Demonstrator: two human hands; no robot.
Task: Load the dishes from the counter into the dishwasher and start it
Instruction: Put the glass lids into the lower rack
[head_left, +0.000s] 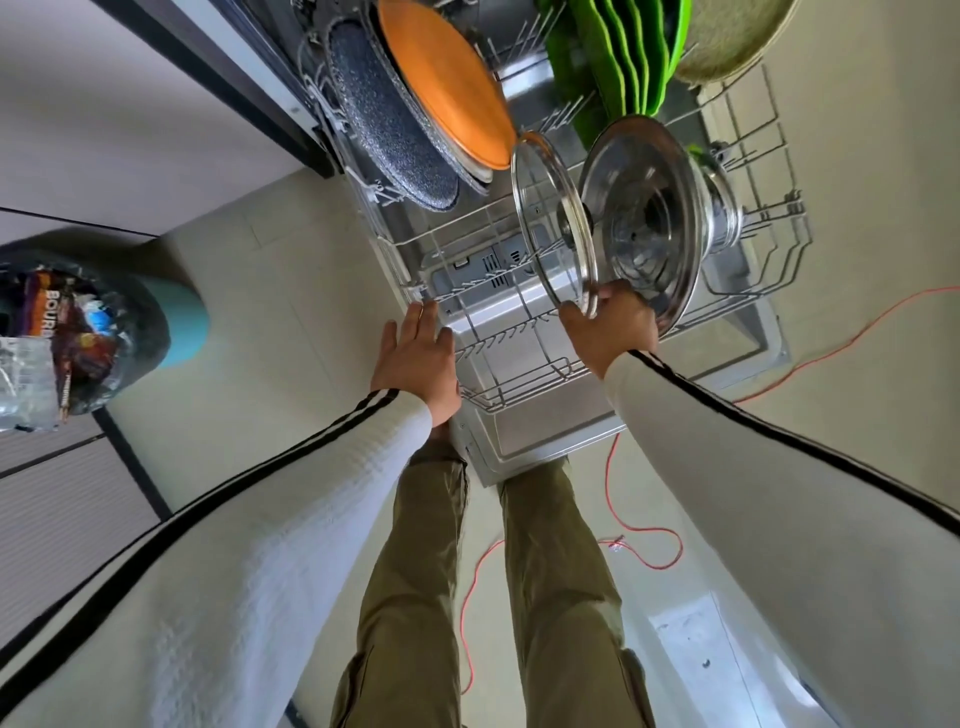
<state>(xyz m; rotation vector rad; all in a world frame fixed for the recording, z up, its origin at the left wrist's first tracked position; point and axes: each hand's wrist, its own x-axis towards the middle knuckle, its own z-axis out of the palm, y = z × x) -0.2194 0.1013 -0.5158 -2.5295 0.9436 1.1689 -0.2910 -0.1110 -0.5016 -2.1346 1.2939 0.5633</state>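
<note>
I'm mid-load here, slotting a glass lid (551, 228) upright into the lower rack (524, 374), which is pulled out over the open dishwasher door (545, 441). My right hand (610, 325) is clamped on the lid's near rim, with a steel lid (641, 223) standing just to its right, near enough that they might be touching. My left hand (418, 353) is open, fingers spread, resting flat by the rack's near-left edge. Farther back sit a speckled pan (387, 124), an orange plate (447, 83) and green plates (623, 57).

Next I'd guess the lid needs seating between tines before I let go, or it could tip. The near rows are all free, so there's plenty of room.
</note>
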